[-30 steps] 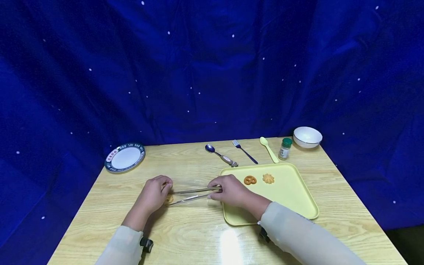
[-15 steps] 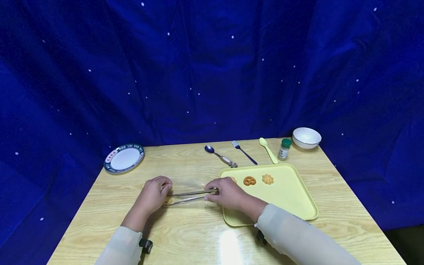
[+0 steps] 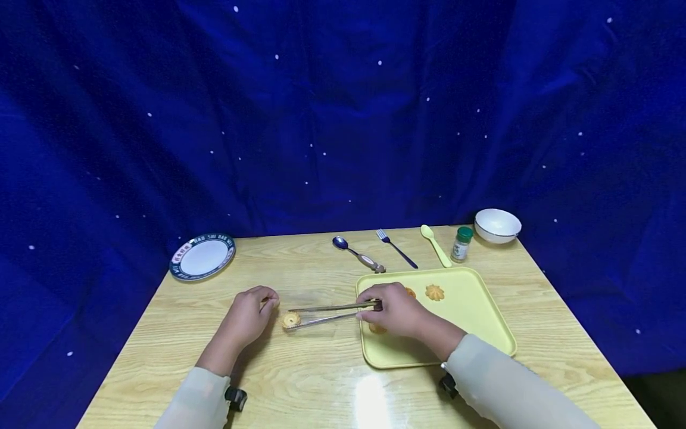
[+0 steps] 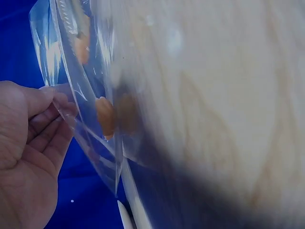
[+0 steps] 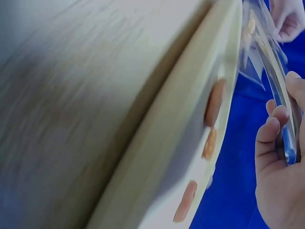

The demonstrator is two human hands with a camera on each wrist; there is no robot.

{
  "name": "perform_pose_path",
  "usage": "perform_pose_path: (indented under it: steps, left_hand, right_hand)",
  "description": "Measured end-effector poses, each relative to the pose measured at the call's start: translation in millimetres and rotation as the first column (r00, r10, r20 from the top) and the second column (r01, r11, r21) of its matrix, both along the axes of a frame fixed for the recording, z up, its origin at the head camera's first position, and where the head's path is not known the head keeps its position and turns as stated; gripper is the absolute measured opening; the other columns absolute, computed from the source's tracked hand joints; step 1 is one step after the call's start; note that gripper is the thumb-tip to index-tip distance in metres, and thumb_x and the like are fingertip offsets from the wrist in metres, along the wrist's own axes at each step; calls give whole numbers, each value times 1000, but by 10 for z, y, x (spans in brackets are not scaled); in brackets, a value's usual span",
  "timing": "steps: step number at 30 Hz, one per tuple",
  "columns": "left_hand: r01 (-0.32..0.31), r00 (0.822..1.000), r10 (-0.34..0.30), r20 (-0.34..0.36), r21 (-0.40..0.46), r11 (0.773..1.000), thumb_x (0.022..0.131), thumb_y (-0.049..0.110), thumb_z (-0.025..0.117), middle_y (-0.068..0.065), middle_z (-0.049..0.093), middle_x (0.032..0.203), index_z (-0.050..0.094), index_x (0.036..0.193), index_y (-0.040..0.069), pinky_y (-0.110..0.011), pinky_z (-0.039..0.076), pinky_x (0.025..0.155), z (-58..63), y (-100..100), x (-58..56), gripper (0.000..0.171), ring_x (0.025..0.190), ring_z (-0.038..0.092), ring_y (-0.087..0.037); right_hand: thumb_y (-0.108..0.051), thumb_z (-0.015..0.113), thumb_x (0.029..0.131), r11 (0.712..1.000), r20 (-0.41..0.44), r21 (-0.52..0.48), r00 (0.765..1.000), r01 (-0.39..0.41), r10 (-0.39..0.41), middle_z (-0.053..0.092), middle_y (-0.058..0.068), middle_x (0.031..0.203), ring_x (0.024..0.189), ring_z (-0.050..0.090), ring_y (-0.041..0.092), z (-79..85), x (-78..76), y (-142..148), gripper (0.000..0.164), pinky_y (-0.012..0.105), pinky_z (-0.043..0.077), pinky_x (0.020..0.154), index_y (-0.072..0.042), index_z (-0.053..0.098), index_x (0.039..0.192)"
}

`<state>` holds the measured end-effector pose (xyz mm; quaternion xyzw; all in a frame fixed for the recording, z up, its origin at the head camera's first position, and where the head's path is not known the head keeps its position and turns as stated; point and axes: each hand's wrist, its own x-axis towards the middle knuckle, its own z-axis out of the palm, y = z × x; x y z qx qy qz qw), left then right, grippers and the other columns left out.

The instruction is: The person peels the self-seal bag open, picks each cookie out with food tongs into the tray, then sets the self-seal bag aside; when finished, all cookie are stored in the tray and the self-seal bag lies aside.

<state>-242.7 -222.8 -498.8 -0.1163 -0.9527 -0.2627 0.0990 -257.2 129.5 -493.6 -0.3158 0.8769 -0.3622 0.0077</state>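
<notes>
My left hand (image 3: 250, 316) pinches the edge of a clear plastic bag (image 4: 90, 95) between thumb and fingers, low over the table. In my right hand (image 3: 396, 308) is a pair of metal tongs (image 3: 332, 308), whose tips reach left towards the bag. Between those tips sits a round ring-patterned cookie (image 3: 291, 320). An orange-brown cookie (image 4: 105, 117) shows through the plastic in the left wrist view. Below the right hand lies the yellow tray (image 3: 471, 333), bearing a flower-shaped cookie (image 3: 435, 292), a pretzel (image 3: 410, 292) partly hidden by the hand, and another cookie (image 3: 377, 328).
A dark-rimmed plate (image 3: 203, 256) stands at the back left. Along the back lie a spoon (image 3: 358, 255), a fork (image 3: 396, 248) and a yellow spoon (image 3: 436, 245). A green-capped jar (image 3: 461, 244) and a white bowl (image 3: 497, 226) stand at the back right.
The right hand went slightly left, then drew the tongs back to the right. The ring-patterned cookie shifted right with the tips and shows more fully. The left hand stayed in place.
</notes>
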Motion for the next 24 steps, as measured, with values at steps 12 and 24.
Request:
perform_pose_path:
  steps: [12, 24]
  left_hand:
    - [-3, 1000, 3, 6, 16, 1000, 101, 17, 65, -5, 73, 108, 72, 102, 10, -44, 58, 90, 36, -4, -12, 11, 106, 70, -24]
    - [5, 1000, -5, 28, 12, 1000, 102, 17, 64, -6, 73, 111, 73, 106, 9, -44, 58, 91, 28, -19, -12, 12, 109, 69, -25]
  right_hand:
    - [-26, 83, 87, 993, -36, -89, 996, 81, -85, 75, -6, 96, 68, 56, 3, 73, 85, 420, 18, 22, 50, 57, -20, 77, 103]
    - [-23, 84, 87, 978, -1, -95, 983, 184, -185, 75, -3, 100, 71, 61, 7, 109, 240, 907, 18, 23, 53, 61, -22, 78, 104]
